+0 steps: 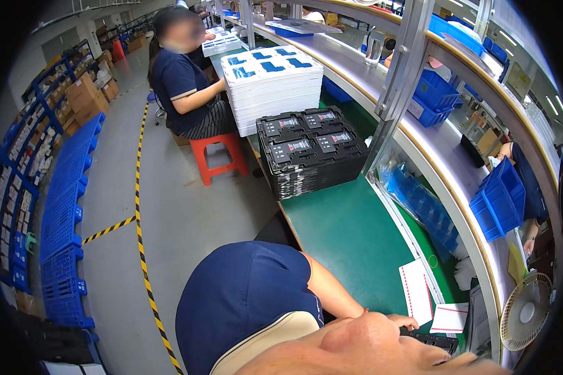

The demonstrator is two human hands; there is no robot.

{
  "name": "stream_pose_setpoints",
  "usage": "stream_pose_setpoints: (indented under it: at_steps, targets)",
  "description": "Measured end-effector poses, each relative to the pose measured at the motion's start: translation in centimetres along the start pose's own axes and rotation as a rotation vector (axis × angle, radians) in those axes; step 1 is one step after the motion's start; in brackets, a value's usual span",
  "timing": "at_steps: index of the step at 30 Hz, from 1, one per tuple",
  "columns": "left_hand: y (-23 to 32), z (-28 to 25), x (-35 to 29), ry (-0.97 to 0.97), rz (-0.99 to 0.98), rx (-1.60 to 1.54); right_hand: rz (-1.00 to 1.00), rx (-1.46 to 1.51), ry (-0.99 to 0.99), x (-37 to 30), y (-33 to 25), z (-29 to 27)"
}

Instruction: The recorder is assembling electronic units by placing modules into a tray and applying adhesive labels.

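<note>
My left arm, in a navy sleeve, reaches over the green bench top. My left hand [404, 322] is at the lower right of the head view, its fingers stretched out and lightly bent, with nothing visible in them. Most of the palm is hidden. Just beside the fingertips is a black plastic tray [441, 342], only partly in sight. A white sheet with a red dotted border [415, 289] lies just beyond the hand, and a second such sheet [450, 317] lies to its right. My right hand is out of view.
On the bench stands a stack of black trays [313, 181] holding flat black labelled packs. Behind it rises a stack of white trays [275, 100] with blue pieces. A co-worker [187, 81] sits beyond, near a red stool [219, 159]. A fan [527, 310] and metal post [401, 81] flank the right.
</note>
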State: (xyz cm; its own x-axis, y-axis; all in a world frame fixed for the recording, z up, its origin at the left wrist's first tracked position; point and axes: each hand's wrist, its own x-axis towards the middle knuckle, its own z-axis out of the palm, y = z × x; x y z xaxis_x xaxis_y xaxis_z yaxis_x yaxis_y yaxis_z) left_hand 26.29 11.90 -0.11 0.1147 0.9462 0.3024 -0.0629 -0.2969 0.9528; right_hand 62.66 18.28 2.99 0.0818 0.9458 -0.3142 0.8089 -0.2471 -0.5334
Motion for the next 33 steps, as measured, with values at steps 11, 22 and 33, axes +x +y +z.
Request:
stream_pose_setpoints:
  at_steps: [11,22,33]
  targets:
    - [3.1,-3.2,-1.2,0.056,-0.161,-0.216,-0.804,0.756,-0.243,5.0,13.6,1.8]
    - [5.0,-14.3,-2.4,0.203,-0.367,-0.338,-0.174,1.388,-0.133,-19.2,-1.8,13.5]
    - [6.5,-29.8,-4.2,0.224,-0.345,-0.172,-0.51,0.878,-0.427,-16.0,-15.5,16.7]
